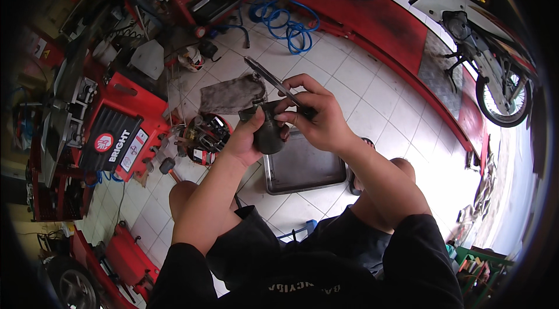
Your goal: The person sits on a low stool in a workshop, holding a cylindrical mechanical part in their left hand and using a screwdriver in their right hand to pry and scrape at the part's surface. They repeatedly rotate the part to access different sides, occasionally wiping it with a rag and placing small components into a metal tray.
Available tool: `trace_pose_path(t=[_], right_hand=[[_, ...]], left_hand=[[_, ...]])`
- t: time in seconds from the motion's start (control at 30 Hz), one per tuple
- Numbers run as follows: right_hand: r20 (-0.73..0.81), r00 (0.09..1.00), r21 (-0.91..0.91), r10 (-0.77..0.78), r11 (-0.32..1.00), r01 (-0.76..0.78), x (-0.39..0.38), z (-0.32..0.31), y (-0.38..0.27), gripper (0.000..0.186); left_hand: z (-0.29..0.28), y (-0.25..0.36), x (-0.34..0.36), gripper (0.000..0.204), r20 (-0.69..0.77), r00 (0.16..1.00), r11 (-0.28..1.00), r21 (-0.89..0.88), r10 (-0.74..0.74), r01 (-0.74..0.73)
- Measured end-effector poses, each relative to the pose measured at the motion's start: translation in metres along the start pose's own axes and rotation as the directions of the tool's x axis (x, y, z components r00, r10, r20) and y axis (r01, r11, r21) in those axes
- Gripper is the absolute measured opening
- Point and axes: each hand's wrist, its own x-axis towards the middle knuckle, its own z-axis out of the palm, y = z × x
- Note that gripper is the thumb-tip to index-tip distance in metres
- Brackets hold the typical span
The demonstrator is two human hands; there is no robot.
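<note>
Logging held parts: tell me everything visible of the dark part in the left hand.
The part is greenish-black, apparently metal, with a rounded, cup-like near end and a blockier far end topped by a narrow piece. The left hand grips it, thumb along its side; the right hand's fingertips appear to touch it. It is held up, overlapping the far left corner of the tray in view. Fingers hide some of it; finer detail is unclear.

Part (269, 138) in left hand (241, 141), tool (268, 74) in right hand (321, 116). Tray (308, 170) on floor (372, 112) below. Cloth (224, 95) ahead-left of tray, hose (300, 52) farther ahead. Machine (137, 98) left, motorcycle (458, 28) right.
</note>
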Motion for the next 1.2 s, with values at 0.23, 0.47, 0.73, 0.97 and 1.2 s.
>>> trace_pose_path(t=[0.23,0.47,0.73,0.97,1.2], right_hand=[[0.009,0.997,-0.149,-0.077,0.986,0.078,-0.002,-0.005,0.008,0.012],[0.0,0.974,-0.264,-0.228,0.939,0.22,-0.01,-0.003,0.02,0.026],[0.043,0.942,-0.516,-0.334,0.8,0.307,-0.026,-0.011,0.013,0.037],[0.123,0.806,-0.541,-0.579,0.641,0.544,-0.017,-0.008,0.025,0.036],[0.212,0.827,-0.599,-0.521,0.599,0.532,-0.016,-0.016,0.018,0.04]], left_hand=[[-0.001,0.0,0.0,0.064,-0.03,0.999,0.997,0.072,-0.021,0.023],[-0.024,-0.008,-0.003,0.058,-0.062,0.998,0.979,0.203,0.018,-0.005],[-0.024,-0.02,0.001,0.051,-0.057,0.998,0.993,0.108,-0.032,0.039],[-0.004,-0.018,-0.005,0.05,-0.208,0.978,0.998,0.07,0.012,0.003],[-0.022,-0.022,-0.004,0.053,-0.31,0.951,1.0,0.02,0.007,-0.001]])
